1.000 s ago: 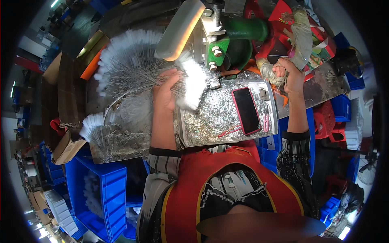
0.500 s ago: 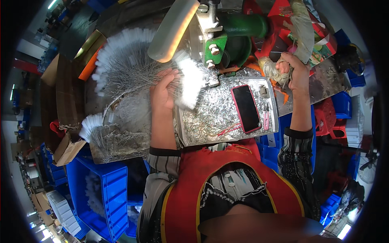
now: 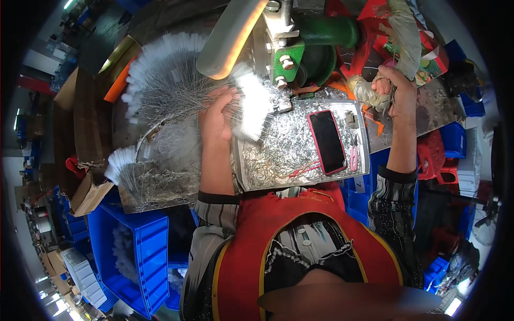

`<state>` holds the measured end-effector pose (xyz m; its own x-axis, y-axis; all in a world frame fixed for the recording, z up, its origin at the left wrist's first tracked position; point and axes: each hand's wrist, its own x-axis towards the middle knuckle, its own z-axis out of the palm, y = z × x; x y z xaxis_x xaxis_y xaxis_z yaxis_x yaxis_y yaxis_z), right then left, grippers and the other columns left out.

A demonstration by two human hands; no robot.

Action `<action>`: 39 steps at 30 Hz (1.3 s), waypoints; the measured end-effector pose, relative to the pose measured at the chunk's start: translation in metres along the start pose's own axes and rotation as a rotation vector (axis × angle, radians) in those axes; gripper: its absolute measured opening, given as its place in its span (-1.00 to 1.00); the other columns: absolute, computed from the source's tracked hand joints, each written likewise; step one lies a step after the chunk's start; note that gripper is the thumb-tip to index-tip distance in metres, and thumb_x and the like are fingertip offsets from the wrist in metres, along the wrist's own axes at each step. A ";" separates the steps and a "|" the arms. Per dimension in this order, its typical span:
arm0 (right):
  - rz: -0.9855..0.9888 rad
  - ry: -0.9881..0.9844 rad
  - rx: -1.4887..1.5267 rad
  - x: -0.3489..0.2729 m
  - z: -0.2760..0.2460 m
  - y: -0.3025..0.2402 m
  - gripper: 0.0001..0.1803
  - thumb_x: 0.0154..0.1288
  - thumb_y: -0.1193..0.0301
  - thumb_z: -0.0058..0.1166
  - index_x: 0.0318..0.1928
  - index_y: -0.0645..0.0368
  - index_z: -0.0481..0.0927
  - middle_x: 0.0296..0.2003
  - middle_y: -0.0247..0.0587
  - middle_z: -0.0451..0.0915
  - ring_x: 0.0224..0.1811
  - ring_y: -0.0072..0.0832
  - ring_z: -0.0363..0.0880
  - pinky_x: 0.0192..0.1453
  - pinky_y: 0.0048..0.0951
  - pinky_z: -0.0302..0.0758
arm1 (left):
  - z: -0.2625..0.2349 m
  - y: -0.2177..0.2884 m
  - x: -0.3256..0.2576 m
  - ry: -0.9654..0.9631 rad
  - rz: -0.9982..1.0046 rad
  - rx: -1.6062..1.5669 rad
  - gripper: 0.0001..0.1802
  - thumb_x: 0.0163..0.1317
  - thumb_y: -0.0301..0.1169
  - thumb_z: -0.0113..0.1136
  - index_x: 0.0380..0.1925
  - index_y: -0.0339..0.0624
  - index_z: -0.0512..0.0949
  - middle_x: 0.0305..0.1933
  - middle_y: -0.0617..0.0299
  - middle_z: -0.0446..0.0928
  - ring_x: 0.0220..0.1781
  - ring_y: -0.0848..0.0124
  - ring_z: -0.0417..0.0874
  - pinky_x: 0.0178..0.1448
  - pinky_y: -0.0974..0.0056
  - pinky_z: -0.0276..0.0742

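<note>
My left hand [image 3: 218, 115] is closed round thin wire stems of white-bristled brushes at the left edge of the metal tray. Bright white bristles [image 3: 250, 107] stand out on its right, glaring under the lamp. A large fan of the same wire brushes [image 3: 160, 80] spreads over the bench to its left. My right hand [image 3: 397, 95] grips a wrapped handle [image 3: 369, 95] below the red wheel [image 3: 369, 40] of a green hand press [image 3: 326, 33]. The press's working end, beside the bristles, is partly lost in glare.
A lamp [image 3: 233, 40] hangs over the work. Metal scraps cover the tray [image 3: 251, 184], where a red-cased phone [image 3: 327, 142] and small pink-handled snips [image 3: 354, 155] lie. A smaller brush bundle [image 3: 123, 163] rests at the bench's left edge. Blue bins [image 3: 152, 262] stand below.
The whole view has shifted slightly. My right hand sits a touch farther right on the handle's side; both hands keep their holds.
</note>
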<state>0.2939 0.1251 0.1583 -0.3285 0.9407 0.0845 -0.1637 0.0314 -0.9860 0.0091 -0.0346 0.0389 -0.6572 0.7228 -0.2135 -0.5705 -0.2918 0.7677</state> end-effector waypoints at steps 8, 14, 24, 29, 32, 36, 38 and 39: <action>-0.355 -0.009 0.066 0.004 -0.012 0.065 -0.89 -0.03 0.59 0.01 -0.65 0.29 0.45 -0.76 -0.23 0.35 -0.70 -0.46 0.35 -0.47 -0.45 0.37 | 0.005 -0.002 0.005 -0.057 0.028 0.059 -0.75 -0.03 -0.66 0.09 -0.27 -0.35 0.44 -0.27 -0.01 0.55 -0.29 0.31 0.60 -0.24 0.35 0.54; -0.040 0.113 0.038 -0.001 0.000 0.014 -0.87 -0.05 0.53 0.07 -0.64 0.30 0.46 -0.78 -0.23 0.35 -0.72 -0.47 0.35 -0.50 -0.44 0.37 | 0.000 -0.002 0.002 -0.086 0.056 -0.018 -0.72 -0.01 -0.68 0.08 -0.22 -0.38 0.40 -0.23 -0.03 0.53 -0.27 0.29 0.59 -0.17 0.32 0.55; -0.131 0.027 0.061 -0.001 -0.002 0.025 -0.83 -0.02 0.52 0.03 -0.68 0.32 0.44 -0.78 -0.22 0.34 -0.69 -0.43 0.37 -0.49 -0.46 0.33 | 0.006 -0.007 0.004 -0.038 0.089 -0.005 -0.64 -0.02 -0.68 0.08 -0.15 -0.44 0.34 -0.21 -0.06 0.51 -0.26 0.28 0.59 -0.21 0.35 0.56; -0.025 0.066 0.013 -0.002 0.002 0.001 -0.79 -0.04 0.52 0.07 -0.73 0.24 0.39 -0.80 -0.27 0.32 -0.73 -0.46 0.32 -0.48 -0.44 0.34 | 0.007 -0.004 0.002 -0.029 0.069 0.004 -0.64 -0.02 -0.69 0.08 -0.15 -0.44 0.35 -0.21 -0.05 0.51 -0.27 0.28 0.60 -0.22 0.34 0.56; -0.165 0.060 0.066 0.000 -0.005 0.022 -0.79 -0.03 0.53 0.06 -0.73 0.24 0.39 -0.80 -0.26 0.32 -0.72 -0.46 0.33 -0.47 -0.43 0.35 | 0.011 -0.002 0.002 -0.032 0.069 0.015 -0.65 -0.02 -0.69 0.07 -0.15 -0.43 0.35 -0.21 -0.05 0.52 -0.29 0.28 0.60 -0.24 0.34 0.56; -0.444 -0.051 0.108 0.004 -0.005 0.060 -0.81 -0.04 0.54 0.05 -0.71 0.25 0.40 -0.79 -0.25 0.33 -0.72 -0.47 0.34 -0.50 -0.44 0.36 | 0.013 0.000 0.003 -0.025 0.041 -0.016 -0.68 -0.02 -0.69 0.07 -0.18 -0.41 0.37 -0.24 -0.05 0.53 -0.30 0.29 0.60 -0.26 0.35 0.57; -0.337 0.033 0.088 -0.001 0.000 0.058 -0.83 -0.04 0.57 0.03 -0.71 0.26 0.41 -0.79 -0.25 0.33 -0.73 -0.48 0.33 -0.50 -0.43 0.37 | 0.010 -0.001 0.002 0.006 0.041 -0.045 -0.68 -0.02 -0.69 0.07 -0.18 -0.41 0.37 -0.24 -0.05 0.53 -0.30 0.29 0.59 -0.26 0.35 0.57; -0.206 0.024 0.071 0.000 -0.007 0.051 -0.75 0.01 0.52 -0.03 -0.76 0.27 0.37 -0.79 -0.23 0.30 -0.68 -0.43 0.35 -0.45 -0.46 0.33 | 0.009 -0.002 0.002 0.036 0.038 -0.071 -0.68 -0.02 -0.69 0.07 -0.18 -0.41 0.37 -0.25 -0.05 0.53 -0.30 0.29 0.59 -0.27 0.34 0.57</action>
<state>0.2919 0.1291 0.1072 -0.2593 0.9247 0.2788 -0.2900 0.2008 -0.9357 0.0132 -0.0271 0.0420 -0.6956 0.6879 -0.2073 -0.5774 -0.3636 0.7310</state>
